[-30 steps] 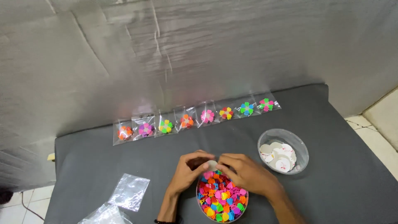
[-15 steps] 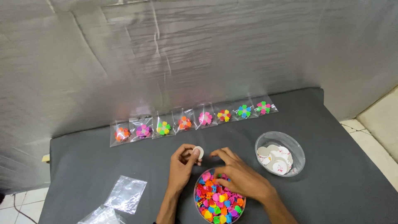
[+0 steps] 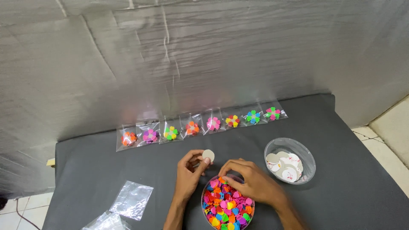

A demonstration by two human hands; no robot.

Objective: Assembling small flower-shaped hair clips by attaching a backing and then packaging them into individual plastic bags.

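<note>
Bare counter (image 3: pixel 341 140) lies open at far right and between the far row of bagged flowers (image 3: pixel 200 125) and the tubs. Near left, loose plastic bags (image 3: pixel 130 200) lie in the way; a clear tub of discs (image 3: pixel 289 161) blocks the right, beside the tub of coloured clips (image 3: pixel 228 208).

Left hand (image 3: pixel 189 172) pinches a small round pale disc (image 3: pixel 208 155) upright between thumb and fingertips. Right hand (image 3: pixel 251 184) rests fingers-down over the clear round tub of bright multicoloured plastic hair clips (image 3: pixel 228 208), touching the heap. Just right: clear plastic bowl of white round discs (image 3: pixel 289 161). Row of eight small clear bags, each holding a coloured flower-shaped cluster (image 3: pixel 192 127), lies along the far dark grey tabletop (image 3: pixel 349 187). Empty clear bags (image 3: pixel 131 199) at near left.
</note>
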